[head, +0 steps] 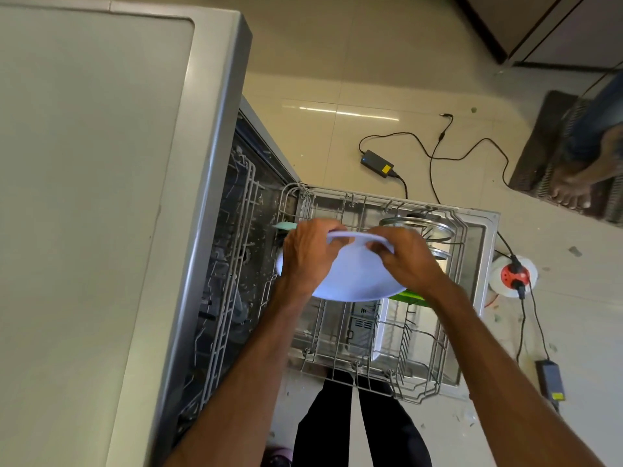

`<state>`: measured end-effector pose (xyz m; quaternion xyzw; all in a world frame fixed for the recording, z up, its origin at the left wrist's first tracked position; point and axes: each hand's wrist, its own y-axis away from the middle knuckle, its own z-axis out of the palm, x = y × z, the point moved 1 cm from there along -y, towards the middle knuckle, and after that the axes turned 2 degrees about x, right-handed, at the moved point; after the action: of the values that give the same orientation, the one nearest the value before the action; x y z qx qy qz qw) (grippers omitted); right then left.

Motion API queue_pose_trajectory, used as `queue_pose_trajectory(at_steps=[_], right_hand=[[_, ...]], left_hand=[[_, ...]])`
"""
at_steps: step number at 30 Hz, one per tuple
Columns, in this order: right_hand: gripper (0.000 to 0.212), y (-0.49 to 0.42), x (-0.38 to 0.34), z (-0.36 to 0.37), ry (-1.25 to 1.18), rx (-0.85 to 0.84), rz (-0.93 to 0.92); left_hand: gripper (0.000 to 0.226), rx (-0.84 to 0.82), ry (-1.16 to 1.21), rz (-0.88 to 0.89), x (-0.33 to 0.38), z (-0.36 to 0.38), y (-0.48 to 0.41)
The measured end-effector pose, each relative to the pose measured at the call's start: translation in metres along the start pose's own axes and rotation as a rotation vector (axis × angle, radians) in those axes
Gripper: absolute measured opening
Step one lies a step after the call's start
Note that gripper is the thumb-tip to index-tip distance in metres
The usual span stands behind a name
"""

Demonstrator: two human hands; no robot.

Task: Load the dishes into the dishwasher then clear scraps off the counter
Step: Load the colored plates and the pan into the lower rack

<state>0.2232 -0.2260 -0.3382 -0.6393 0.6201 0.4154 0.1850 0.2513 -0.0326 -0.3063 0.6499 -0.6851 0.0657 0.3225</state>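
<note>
Loading underway | left grip [306,254] and right grip [404,261] both clasp plate [354,278] over rack [404,335] | lid [435,227] seemingly racked | clear-up left to do

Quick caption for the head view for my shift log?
Head view: left hand and right hand hold a pale plate over the pulled-out dishwasher rack, beside a glass lid.

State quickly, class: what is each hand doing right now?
Left hand: grips the plate at its rim.
Right hand: grips the same plate's rim.
</note>
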Motion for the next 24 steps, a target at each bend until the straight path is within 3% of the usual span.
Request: queue_pose_trajectory(at_steps=[6,9,12,16,20,24], right_hand=[[0.021,-0.026,-0.016,-0.069,0.205,0.144,-0.047],[0.023,-0.037,-0.027,-0.098,0.263,0.13,-0.053],[0.015,-0.042,-0.041,-0.12,0.321,0.131,-0.093],[0.012,-0.051,-0.049,-0.13,0.382,0.188,-0.078],[0.013,-0.06,-0.047,-0.104,0.391,0.217,-0.056],[0.034,-0.075,-0.035,-0.056,0.358,0.126,-0.052]], left_hand=[[0.047,0.267,0.117,-0.189,-0.008,0.009,-0.02],[0.047,0.22,0.051,-0.239,-0.022,0.025,-0.026],[0.039,0.082,-0.088,-0.16,-0.034,0.045,-0.024],[0.056,-0.083,-0.323,-0.008,-0.052,0.068,-0.014],[0.058,-0.066,-0.333,-0.035,-0.067,0.079,0.001],[0.05,0.047,-0.284,-0.036,-0.081,0.087,0.02]])
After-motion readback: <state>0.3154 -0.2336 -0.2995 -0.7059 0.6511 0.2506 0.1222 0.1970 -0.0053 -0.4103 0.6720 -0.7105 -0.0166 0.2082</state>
